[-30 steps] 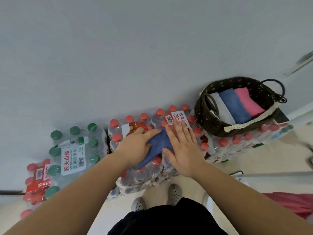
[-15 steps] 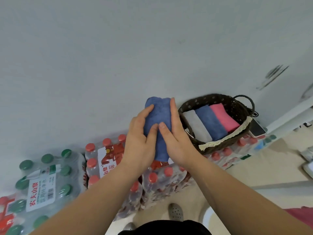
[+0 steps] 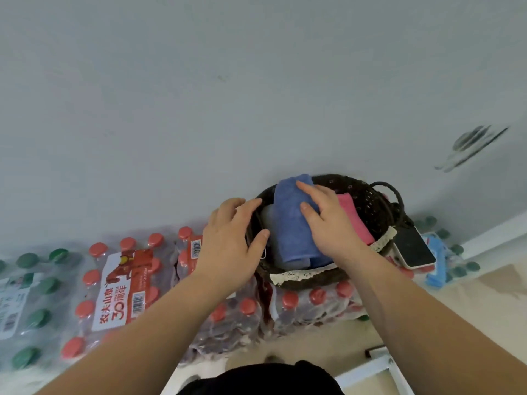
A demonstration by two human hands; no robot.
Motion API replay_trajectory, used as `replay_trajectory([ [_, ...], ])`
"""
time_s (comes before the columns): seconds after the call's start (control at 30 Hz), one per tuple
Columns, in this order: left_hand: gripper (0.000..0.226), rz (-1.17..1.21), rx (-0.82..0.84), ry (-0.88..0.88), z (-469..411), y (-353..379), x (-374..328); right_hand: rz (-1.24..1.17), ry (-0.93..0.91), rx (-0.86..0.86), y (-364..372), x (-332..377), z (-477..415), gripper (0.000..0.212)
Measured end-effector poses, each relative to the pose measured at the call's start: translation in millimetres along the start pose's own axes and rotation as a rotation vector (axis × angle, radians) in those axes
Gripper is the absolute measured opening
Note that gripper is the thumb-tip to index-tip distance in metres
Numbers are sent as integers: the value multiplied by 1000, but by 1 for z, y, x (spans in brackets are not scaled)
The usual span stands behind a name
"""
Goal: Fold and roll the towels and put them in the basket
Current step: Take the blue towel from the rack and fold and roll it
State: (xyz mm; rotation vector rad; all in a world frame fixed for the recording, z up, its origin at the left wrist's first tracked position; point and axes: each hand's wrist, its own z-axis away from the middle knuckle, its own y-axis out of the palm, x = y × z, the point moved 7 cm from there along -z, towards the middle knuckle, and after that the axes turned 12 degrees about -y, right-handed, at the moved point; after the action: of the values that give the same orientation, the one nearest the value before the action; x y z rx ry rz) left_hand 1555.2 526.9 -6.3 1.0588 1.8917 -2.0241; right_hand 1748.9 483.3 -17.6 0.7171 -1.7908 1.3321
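The blue towel [image 3: 293, 220], rolled, lies lengthwise in the basket [image 3: 370, 195], on top of the others with its far end jutting past the back rim, so we judge it is not yet seated. The right hand [image 3: 330, 223] lies flat on it, fingers straight and slightly spread, pinching nothing; that looks to us like a press to push the roll down into the row. The left hand [image 3: 231, 238] rests against the basket's left rim, its fingers loosely curved and close together and the thumb by the edge, likely to keep the basket from sliding on the uneven bottle packs [image 3: 119, 289] it stands on. The packs serve as the work surface along the wall [image 3: 256, 95]. We count four towels in one basket: the blue one on top, a pale grey towel [image 3: 268, 215] to its left, a pink towel [image 3: 355, 218] to its right, and a darker blue towel [image 3: 320, 260] of which only a strip shows under the right wrist. One phone [image 3: 413, 246] leans on the basket's right side, touching it. Of the bottles, most packs have red caps and one at the far left has green; their exact number we cannot tell, since wrapping and arms hide the edges.
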Motion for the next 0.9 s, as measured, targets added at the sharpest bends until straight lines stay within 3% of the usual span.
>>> replay_trajectory([
  [0.2,64,-253,78,-33,7,23,6,159,-63,285,41,-19,-5,51],
  [0.3,67,-317,67,-35,4,26,6,658,-189,292,38,-21,-5,54],
  [0.37,68,-334,71,-41,4,28,5,868,-305,258,32,-11,-6,56],
  [0.5,69,-306,95,-54,6,31,5,896,-574,385,44,11,-6,65],
  [0.6,66,-303,101,-45,6,30,5,887,-557,556,60,6,-4,72],
  [0.9,72,-336,124,-2,6,35,9,851,-536,702,66,-24,-8,94],
])
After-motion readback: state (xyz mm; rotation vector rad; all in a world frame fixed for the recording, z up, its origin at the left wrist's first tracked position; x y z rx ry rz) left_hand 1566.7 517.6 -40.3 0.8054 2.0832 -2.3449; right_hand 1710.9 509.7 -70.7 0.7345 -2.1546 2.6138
